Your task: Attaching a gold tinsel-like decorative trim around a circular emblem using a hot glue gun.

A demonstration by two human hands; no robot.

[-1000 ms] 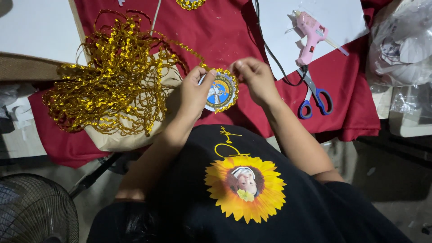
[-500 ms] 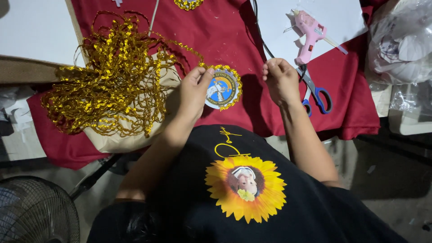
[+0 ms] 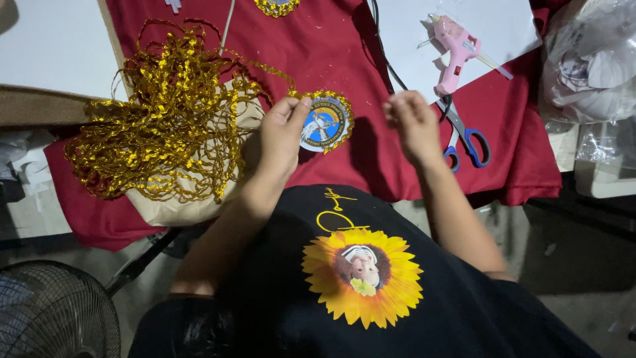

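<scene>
My left hand [image 3: 281, 136] pinches the left edge of a round blue and white badge [image 3: 324, 124] rimmed with gold trim, which lies on the dark red cloth [image 3: 331, 53]. A big tangle of gold trim [image 3: 159, 113] sits just left of that hand, and a strand runs from it to the badge. My right hand [image 3: 414, 126] hovers to the right of the badge, fingers curled together; nothing shows in it. Blue-handled scissors [image 3: 467, 136] lie right beside that hand. A pink glue gun [image 3: 454, 50] rests on white paper beyond them.
A second gold-rimmed badge [image 3: 277, 6] peeks in at the top edge. Clear plastic bags [image 3: 589, 59] pile up at the right. A black cable [image 3: 384, 59] crosses the cloth. A fan [image 3: 53, 311] stands on the floor at lower left.
My right hand let go of the badge's right edge and moved right toward the scissors. My left hand stays on the badge.
</scene>
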